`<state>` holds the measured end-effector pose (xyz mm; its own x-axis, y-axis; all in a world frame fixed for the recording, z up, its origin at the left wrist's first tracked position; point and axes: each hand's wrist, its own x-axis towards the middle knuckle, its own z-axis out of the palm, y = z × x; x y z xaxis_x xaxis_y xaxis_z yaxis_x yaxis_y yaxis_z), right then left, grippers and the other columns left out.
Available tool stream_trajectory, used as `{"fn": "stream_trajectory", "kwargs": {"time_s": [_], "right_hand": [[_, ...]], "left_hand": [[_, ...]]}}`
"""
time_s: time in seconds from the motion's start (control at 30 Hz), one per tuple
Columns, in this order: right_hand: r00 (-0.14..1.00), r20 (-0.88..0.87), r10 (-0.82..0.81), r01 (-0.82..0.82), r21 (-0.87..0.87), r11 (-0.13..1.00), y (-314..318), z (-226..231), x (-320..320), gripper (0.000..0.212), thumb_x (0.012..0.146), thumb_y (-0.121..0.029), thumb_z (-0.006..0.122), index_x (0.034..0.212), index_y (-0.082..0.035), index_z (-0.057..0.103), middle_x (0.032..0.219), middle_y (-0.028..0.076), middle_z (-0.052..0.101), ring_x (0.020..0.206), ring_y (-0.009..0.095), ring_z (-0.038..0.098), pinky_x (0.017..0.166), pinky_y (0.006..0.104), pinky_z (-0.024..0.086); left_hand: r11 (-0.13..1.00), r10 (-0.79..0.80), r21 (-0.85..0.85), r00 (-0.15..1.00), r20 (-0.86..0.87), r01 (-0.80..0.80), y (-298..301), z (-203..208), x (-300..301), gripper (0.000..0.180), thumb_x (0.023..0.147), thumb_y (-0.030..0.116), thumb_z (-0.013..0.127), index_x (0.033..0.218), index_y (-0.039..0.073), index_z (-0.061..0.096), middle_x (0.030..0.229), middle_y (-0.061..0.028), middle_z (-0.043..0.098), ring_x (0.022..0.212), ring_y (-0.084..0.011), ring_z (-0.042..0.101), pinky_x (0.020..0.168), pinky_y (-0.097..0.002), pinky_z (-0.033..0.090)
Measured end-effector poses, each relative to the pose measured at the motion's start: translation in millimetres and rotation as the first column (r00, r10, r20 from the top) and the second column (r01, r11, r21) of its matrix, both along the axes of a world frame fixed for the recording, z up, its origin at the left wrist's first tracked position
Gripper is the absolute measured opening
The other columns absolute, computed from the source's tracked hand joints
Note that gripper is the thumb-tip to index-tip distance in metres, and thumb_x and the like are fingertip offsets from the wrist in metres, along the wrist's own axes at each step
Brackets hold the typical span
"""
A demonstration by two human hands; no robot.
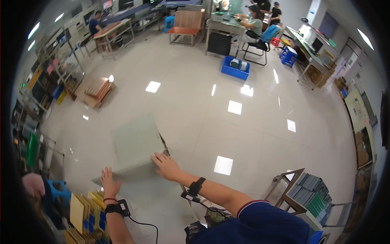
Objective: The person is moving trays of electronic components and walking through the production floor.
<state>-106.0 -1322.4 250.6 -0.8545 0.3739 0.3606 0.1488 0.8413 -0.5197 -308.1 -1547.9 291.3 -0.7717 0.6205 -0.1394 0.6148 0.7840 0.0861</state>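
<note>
Fingers loosely spread and clasping nothing I can see, the right hand (166, 166) touches the near edge of a pale green sheet (136, 140) beyond the grey worktop (154, 203); the left hand (109, 185), also splayed, is nearby.

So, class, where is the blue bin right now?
In the head view, the blue bin is on the floor, upper right of centre, just left of the blue-backed chair.

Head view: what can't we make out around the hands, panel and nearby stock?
All in the head view:
- Left hand: palm, hidden by the back of the hand.
- Right hand: palm side, likewise hidden.
- Pale green panel: underside, hidden by its upper face.
- Yellow boards: lowest ones, cut off by the bottom edge.
- Blue bin: exact contents, too small.
</note>
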Motion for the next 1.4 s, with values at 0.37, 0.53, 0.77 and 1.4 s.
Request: {"fn": "stream_trajectory", "kwargs": {"time_s": [0.37,0.53,0.77,1.4], "right_hand": [[0.899,0.371,-0.233,0.374,-0.374,0.848,62,-54,117,0.035,0.079,-0.031,0.057,0.102,-0.004,0.057,0.103,0.016,0.055,0.097,0.03,0.053,0.084,0.0377,0.042],[0.823,0.434,-0.365,0.548,-0.443,0.709,51,-54,166,0.036,0.077,-0.031,0.057,0.096,-0.001,0.061,0.095,0.017,0.061,0.09,0.031,0.058,0.079,0.0375,0.045],[0.794,0.432,-0.427,0.604,-0.477,0.639,38,-51,168,0.036,0.076,-0.03,0.06,0.097,-0.001,0.062,0.091,0.018,0.062,0.085,0.028,0.061,0.076,0.0339,0.047],[0.855,0.227,-0.467,0.517,-0.457,0.724,105,-25,135,0.046,0.078,-0.034,0.059,0.108,0.002,0.054,0.1,0.018,0.059,0.091,0.031,0.058,0.081,0.0358,0.045]], "left_hand": [[0.966,-0.256,-0.06,0.965,-0.058,0.252,99,-14,-85,0.037,0.073,0.022,0.063,0.105,0.009,0.049,0.102,-0.0123,0.057,0.097,-0.0288,0.055,0.082,-0.0454,0.043],[0.943,-0.31,-0.164,0.944,-0.114,0.29,156,-8,-82,0.027,0.075,0.026,0.06,0.092,0.007,0.051,0.084,-0.0153,0.061,0.081,-0.0312,0.06,0.068,-0.0425,0.047],[0.909,-0.403,-0.156,0.91,-0.1,0.386,192,-20,-89,0.028,0.077,0.028,0.057,0.089,0.004,0.054,0.082,-0.0158,0.062,0.08,-0.0329,0.06,0.069,-0.044,0.047],[0.635,-0.75,0.095,0.583,0.312,0.766,332,-5,106,0.039,0.079,0.034,0.053,0.088,-0.003,0.057,0.089,-0.0244,0.059,0.085,-0.0397,0.055,0.076,-0.044,0.044]]}}
